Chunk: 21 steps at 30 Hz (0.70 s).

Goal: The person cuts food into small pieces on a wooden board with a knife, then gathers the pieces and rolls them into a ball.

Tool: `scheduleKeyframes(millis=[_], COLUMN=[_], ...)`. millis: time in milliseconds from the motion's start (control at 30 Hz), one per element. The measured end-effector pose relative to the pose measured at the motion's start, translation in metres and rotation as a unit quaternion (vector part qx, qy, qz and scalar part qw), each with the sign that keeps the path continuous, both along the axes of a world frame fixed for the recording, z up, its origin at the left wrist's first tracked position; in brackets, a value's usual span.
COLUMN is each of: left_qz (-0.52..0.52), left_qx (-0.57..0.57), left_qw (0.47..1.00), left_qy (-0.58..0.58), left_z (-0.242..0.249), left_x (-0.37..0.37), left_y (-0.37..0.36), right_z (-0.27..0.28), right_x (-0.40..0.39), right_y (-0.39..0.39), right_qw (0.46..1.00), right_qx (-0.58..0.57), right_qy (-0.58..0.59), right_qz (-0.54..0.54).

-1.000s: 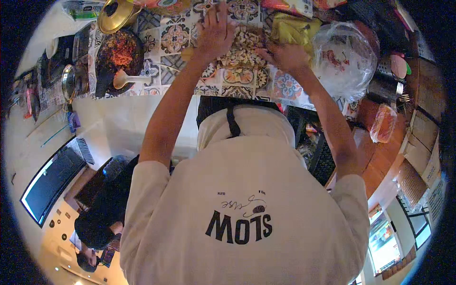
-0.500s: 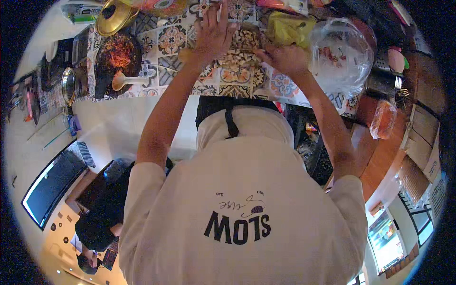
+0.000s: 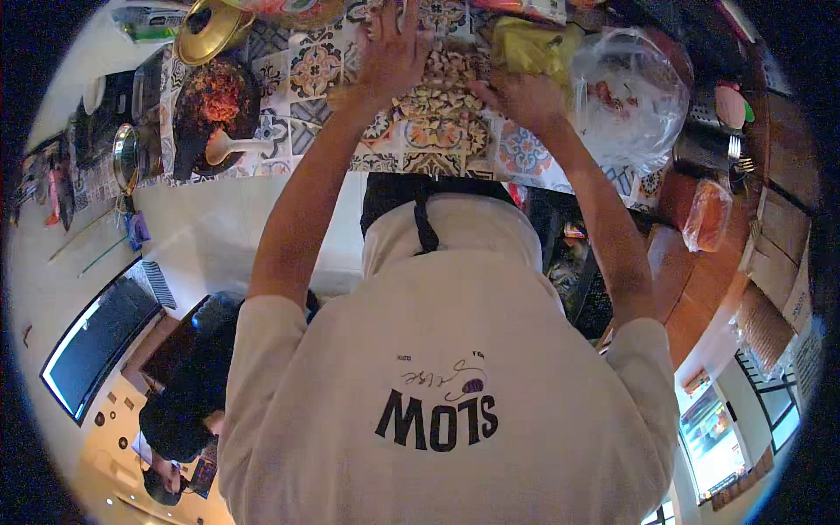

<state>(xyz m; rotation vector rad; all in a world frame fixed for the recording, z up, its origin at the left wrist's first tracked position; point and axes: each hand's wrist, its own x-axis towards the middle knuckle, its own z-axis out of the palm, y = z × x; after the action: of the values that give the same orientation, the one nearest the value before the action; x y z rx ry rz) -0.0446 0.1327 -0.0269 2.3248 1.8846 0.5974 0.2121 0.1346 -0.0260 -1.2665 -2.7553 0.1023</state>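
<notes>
Small pale diced pieces (image 3: pixel 437 103) lie spread on a patterned tile-print surface (image 3: pixel 437 140) between my hands. My left hand (image 3: pixel 391 61) is at the left of the pieces, its fingers stretched away from me, with nothing seen in it. Beside its wrist a small tan shape shows, too blurred to name. My right hand (image 3: pixel 528 101) is low at the right edge of the pieces, thumb apart and towards them; it is slightly blurred and holds nothing I can see. A yellow plastic bag (image 3: pixel 535 51) lies just beyond it.
At left, a dark pan (image 3: pixel 241 109) holds reddish food, with a pale spoon (image 3: pixel 227 147) at its near rim. A gold lid (image 3: pixel 206 35) is behind it. At right are a clear plastic-covered bowl (image 3: pixel 643 122) and forks (image 3: pixel 739 157). Another person (image 3: pixel 188 402) sits at lower left.
My left hand has shifted slightly away from me. The pale pieces between my hands have moved a little, and my right hand stays close to their right edge.
</notes>
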Motion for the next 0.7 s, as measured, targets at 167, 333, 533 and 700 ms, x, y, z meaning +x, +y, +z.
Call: scheduleKeyframes(millis=[167, 333, 533, 700], left_qz=[-0.056, -0.012, -0.003, -0.037], left_qx=[0.100, -0.049, -0.001, 0.077], left_qw=[0.993, 0.993, 1.000, 0.996], left_qy=[-0.032, -0.107, 0.001, -0.035], left_z=[0.006, 0.016, 0.008, -0.006], left_x=[0.002, 0.004, 0.004, 0.000], left_y=[0.006, 0.004, 0.001, -0.002], right_z=[0.022, 0.031, 0.015, 0.040], right_x=[-0.005, -0.004, -0.003, -0.001], right_y=[0.000, -0.003, -0.003, -0.017], right_qw=[0.998, 0.998, 1.000, 0.998], right_qx=[-0.040, -0.056, -0.010, 0.010], right_qy=[-0.045, -0.007, 0.017, 0.059], right_qz=[-0.015, -0.029, -0.021, -0.017])
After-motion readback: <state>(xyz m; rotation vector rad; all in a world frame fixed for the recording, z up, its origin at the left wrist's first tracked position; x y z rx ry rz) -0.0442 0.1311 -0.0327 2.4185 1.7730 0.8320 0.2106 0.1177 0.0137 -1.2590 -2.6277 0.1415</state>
